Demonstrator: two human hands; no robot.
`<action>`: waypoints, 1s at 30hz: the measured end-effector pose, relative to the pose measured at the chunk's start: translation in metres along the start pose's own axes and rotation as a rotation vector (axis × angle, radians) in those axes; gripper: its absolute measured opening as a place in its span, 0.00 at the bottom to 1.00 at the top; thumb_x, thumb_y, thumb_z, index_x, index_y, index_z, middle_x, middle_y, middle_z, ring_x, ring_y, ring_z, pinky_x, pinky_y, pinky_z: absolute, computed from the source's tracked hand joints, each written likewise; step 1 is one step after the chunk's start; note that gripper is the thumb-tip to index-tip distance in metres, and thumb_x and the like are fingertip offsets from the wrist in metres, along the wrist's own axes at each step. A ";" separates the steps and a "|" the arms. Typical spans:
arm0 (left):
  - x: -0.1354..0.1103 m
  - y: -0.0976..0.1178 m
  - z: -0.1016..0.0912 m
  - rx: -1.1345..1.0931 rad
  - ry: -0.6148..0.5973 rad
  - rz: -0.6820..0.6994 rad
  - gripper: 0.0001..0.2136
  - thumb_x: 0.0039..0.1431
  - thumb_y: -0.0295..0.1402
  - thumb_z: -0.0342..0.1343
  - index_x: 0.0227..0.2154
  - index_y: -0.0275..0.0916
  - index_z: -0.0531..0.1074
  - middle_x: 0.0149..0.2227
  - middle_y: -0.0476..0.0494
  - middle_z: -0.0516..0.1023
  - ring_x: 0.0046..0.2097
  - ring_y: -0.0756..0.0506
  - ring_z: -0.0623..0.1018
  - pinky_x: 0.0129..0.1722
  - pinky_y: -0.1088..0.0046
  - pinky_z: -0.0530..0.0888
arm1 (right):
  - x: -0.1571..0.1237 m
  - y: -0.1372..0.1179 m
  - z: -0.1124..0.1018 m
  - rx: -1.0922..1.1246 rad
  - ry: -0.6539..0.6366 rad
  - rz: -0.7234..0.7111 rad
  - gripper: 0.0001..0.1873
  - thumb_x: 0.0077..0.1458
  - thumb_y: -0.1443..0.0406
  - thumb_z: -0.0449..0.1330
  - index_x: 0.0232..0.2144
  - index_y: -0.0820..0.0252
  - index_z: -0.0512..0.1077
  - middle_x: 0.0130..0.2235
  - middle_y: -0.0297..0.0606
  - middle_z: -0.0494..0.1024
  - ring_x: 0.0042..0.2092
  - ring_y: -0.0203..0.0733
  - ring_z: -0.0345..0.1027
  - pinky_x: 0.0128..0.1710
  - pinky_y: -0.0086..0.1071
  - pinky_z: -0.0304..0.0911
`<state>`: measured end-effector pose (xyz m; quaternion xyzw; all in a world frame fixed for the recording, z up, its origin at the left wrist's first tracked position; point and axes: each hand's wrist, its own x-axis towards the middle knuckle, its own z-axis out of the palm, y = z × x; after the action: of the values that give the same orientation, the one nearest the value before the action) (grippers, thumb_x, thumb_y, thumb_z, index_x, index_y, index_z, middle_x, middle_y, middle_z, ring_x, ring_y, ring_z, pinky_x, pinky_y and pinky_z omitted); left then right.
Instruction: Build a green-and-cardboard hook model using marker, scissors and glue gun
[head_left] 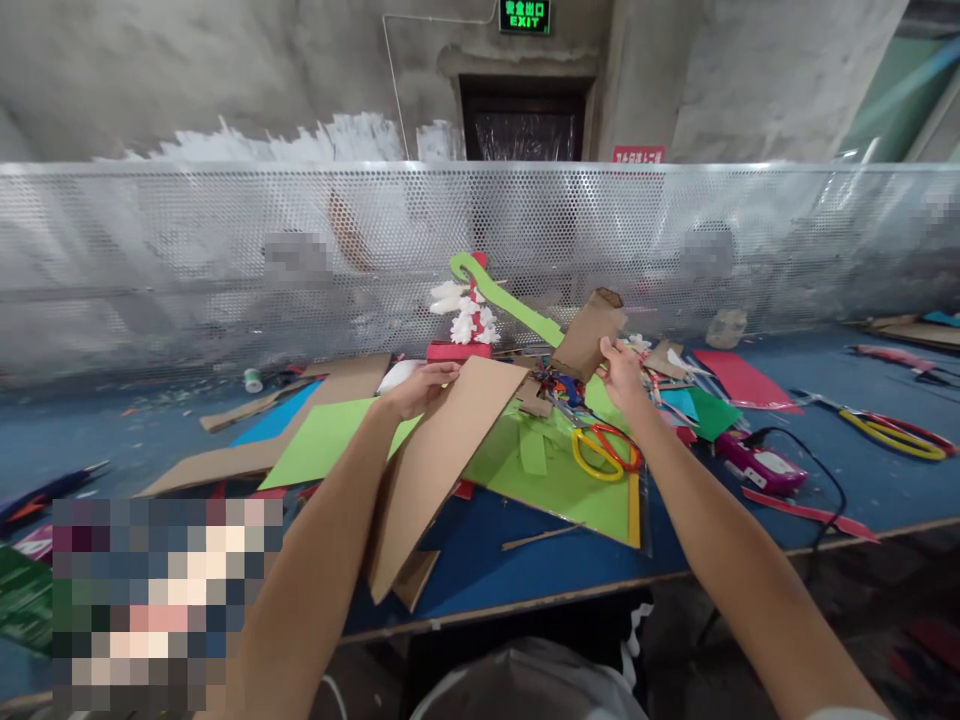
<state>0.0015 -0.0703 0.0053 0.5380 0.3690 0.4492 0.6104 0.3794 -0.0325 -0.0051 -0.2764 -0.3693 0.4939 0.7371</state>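
Note:
My left hand (421,390) grips the far edge of a long tan cardboard sheet (450,450), which slants down toward the table's front edge. In my right hand (621,372), a smaller brown cardboard piece (589,335) with a torn top edge is pinched, raised above the clutter. A light-green paper cutout (510,305) with a curled end reaches left from beside that piece; I cannot tell if the two are joined. Behind my hands stands a red construction (459,352) with white flower-like pieces (465,325). Scissors with yellow and orange handles (600,450) lie below my right hand.
Green paper (555,490) and cardboard scraps cover the middle of the blue table (480,580). At right are a purple corded device (761,465), red sheets (742,378) and more scissors (892,430). A perforated metal screen (225,260) runs along the back. The lower left is blurred out.

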 end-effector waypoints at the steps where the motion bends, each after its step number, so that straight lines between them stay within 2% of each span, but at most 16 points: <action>1: 0.001 0.001 -0.002 -0.020 0.034 -0.006 0.08 0.50 0.27 0.69 0.34 0.36 0.78 0.31 0.46 0.81 0.30 0.49 0.80 0.29 0.79 0.77 | 0.002 -0.001 -0.001 0.016 0.016 -0.002 0.13 0.52 0.64 0.72 0.29 0.59 0.71 0.24 0.23 0.71 0.20 0.24 0.56 0.14 0.18 0.47; 4: 0.003 0.006 -0.006 -0.074 0.156 -0.035 0.04 0.52 0.26 0.65 0.31 0.36 0.77 0.28 0.46 0.80 0.26 0.50 0.79 0.26 0.79 0.76 | 0.007 -0.003 -0.004 0.081 0.075 -0.003 0.15 0.54 0.63 0.72 0.27 0.58 0.68 0.21 0.21 0.69 0.18 0.24 0.52 0.13 0.18 0.46; 8: 0.008 0.010 -0.002 -0.128 0.392 -0.111 0.02 0.53 0.26 0.61 0.30 0.34 0.76 0.25 0.42 0.80 0.23 0.44 0.79 0.23 0.72 0.77 | 0.013 -0.011 -0.007 0.159 0.138 0.013 0.17 0.54 0.63 0.73 0.26 0.57 0.66 0.20 0.21 0.70 0.17 0.24 0.54 0.11 0.17 0.46; 10: 0.013 0.011 0.003 -0.144 0.488 -0.092 0.01 0.54 0.27 0.60 0.30 0.35 0.75 0.21 0.46 0.77 0.20 0.45 0.77 0.19 0.73 0.75 | 0.016 -0.019 -0.009 0.189 0.161 0.016 0.18 0.54 0.64 0.73 0.26 0.57 0.65 0.19 0.21 0.69 0.16 0.24 0.54 0.11 0.17 0.46; 13: 0.022 0.014 0.016 -0.167 0.544 0.006 0.01 0.57 0.27 0.60 0.32 0.35 0.74 0.19 0.51 0.74 0.18 0.50 0.73 0.19 0.79 0.72 | 0.020 -0.035 -0.013 0.239 0.175 0.004 0.17 0.56 0.64 0.71 0.26 0.57 0.65 0.20 0.21 0.71 0.15 0.23 0.52 0.10 0.17 0.47; 16: 0.035 0.015 0.038 -0.203 0.568 0.086 0.02 0.59 0.25 0.60 0.32 0.36 0.72 0.21 0.53 0.73 0.19 0.54 0.72 0.23 0.83 0.74 | 0.025 -0.053 -0.019 0.326 0.139 -0.045 0.15 0.59 0.65 0.68 0.26 0.57 0.65 0.21 0.21 0.72 0.15 0.23 0.53 0.10 0.17 0.48; 21: 0.074 0.007 0.095 -0.267 0.544 0.100 0.02 0.63 0.23 0.57 0.35 0.35 0.71 0.26 0.46 0.78 0.26 0.50 0.80 0.30 0.78 0.79 | 0.028 -0.071 -0.023 0.337 0.138 -0.204 0.17 0.60 0.62 0.68 0.26 0.57 0.64 0.22 0.22 0.69 0.16 0.24 0.55 0.11 0.18 0.48; 26: 0.127 -0.006 0.150 -0.367 0.513 0.102 0.05 0.70 0.23 0.50 0.43 0.38 0.69 0.30 0.49 0.78 0.31 0.53 0.80 0.40 0.77 0.81 | 0.020 -0.061 -0.013 0.281 0.082 -0.238 0.19 0.57 0.61 0.70 0.26 0.57 0.63 0.22 0.22 0.67 0.16 0.24 0.52 0.11 0.19 0.45; 28: 0.140 -0.010 0.161 -0.388 0.450 0.063 0.03 0.70 0.25 0.52 0.43 0.36 0.69 0.31 0.47 0.78 0.33 0.51 0.81 0.41 0.74 0.81 | 0.018 -0.052 -0.010 0.267 0.075 -0.215 0.21 0.55 0.61 0.72 0.25 0.57 0.62 0.20 0.20 0.64 0.16 0.23 0.49 0.11 0.18 0.45; 30: 0.144 -0.013 0.163 -0.412 0.393 0.032 0.03 0.67 0.25 0.56 0.42 0.35 0.70 0.31 0.46 0.77 0.32 0.49 0.81 0.40 0.72 0.81 | 0.018 -0.044 -0.009 0.250 0.088 -0.181 0.22 0.53 0.62 0.73 0.25 0.57 0.61 0.18 0.18 0.61 0.15 0.23 0.48 0.11 0.18 0.45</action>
<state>0.2025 0.0126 0.0211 0.3107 0.3727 0.6200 0.6166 0.4140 -0.0318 0.0285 -0.1695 -0.2957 0.4550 0.8227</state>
